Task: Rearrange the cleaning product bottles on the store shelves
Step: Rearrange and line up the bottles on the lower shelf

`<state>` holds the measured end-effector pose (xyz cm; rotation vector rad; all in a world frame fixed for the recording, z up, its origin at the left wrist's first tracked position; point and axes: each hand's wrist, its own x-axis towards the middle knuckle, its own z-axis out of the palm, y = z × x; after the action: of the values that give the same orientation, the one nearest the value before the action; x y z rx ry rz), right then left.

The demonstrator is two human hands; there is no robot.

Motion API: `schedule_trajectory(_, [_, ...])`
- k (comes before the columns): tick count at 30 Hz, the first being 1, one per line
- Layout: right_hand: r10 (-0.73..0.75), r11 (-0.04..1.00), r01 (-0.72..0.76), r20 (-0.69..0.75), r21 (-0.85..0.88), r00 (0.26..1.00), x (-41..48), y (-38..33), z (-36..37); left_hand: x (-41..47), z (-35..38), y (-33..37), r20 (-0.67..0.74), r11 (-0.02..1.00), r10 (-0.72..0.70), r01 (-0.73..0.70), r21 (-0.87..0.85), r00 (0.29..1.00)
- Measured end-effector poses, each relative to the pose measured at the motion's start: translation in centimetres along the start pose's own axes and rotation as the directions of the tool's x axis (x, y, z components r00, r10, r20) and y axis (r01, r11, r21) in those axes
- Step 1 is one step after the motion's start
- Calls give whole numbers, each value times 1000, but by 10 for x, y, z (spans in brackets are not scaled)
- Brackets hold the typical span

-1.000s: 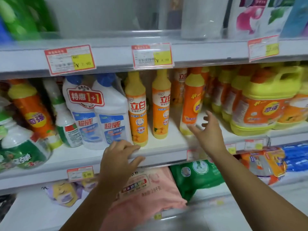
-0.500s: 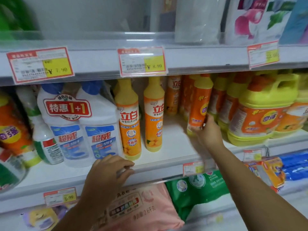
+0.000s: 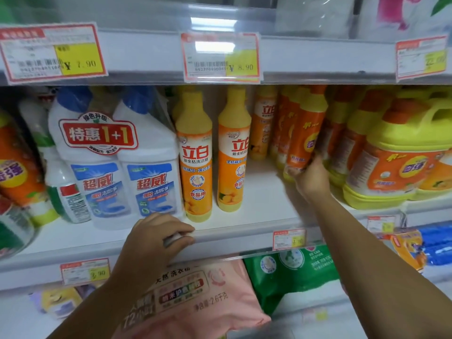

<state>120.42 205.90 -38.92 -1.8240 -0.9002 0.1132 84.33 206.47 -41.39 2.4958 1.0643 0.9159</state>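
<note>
The right hand (image 3: 311, 178) grasped the tilted bottle (image 3: 305, 133) at its base (probably to lift it clear); the left hand (image 3: 156, 238) curled over the shelf (image 3: 259, 204) lip, bracing.

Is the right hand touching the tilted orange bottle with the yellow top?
Touching. The head view shows the right hand with fingers curled round the bottom of the tilted orange bottle with the yellow top; the left hand grips the white shelf edge.

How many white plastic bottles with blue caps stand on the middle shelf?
2: the left white blue-capped bottle and the right white blue-capped bottle, side by side, joined by a red 1+1 label, left of a tall orange-and-yellow bottle. Others may be hidden behind.
</note>
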Motion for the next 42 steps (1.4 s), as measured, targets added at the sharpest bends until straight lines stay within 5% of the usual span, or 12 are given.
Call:
schedule_trajectory(10, [-14, 1000, 15, -47, 2, 999, -7, -5, 1, -2, 2, 3, -13, 998, -52, 52, -41, 999])
schedule_trajectory(22, [167, 984, -166, -20, 58, 986, -10, -13, -7, -3, 1, 9, -48, 997, -48, 45, -62, 998])
schedule_trajectory(25, [-46, 999, 49, -216, 11, 975, -42, -38, -6, -3, 1, 9, -51, 996, -59, 55, -74, 997])
schedule_trajectory(27, [-190, 977, 197, -90, 84, 978, -70, -61, 4, -3, 0, 9, -51, 996, -55, 51, -75, 997])
schedule_trajectory(30, [-206, 932, 79, 336, 355, 919, -106, -88, 17, -4, -1, 11, -57, 996, -55, 51, -79, 997])
schedule_trajectory(32, [-213, 924, 13, 489, 382, 846, -117, -89, 27, -5, -2, 12, -63, 995, -60, 55, -79, 996])
schedule_trajectory(37, [-133, 977, 45, 434, 208, 891, -109, -79, 34, -5, -3, 14, -65, 996, -70, 66, -64, 995])
schedule_trajectory(42, [-81, 997, 77, 225, 25, 971, -77, -67, 34, -4, -3, 13, -58, 996, -77, 74, -43, 995])
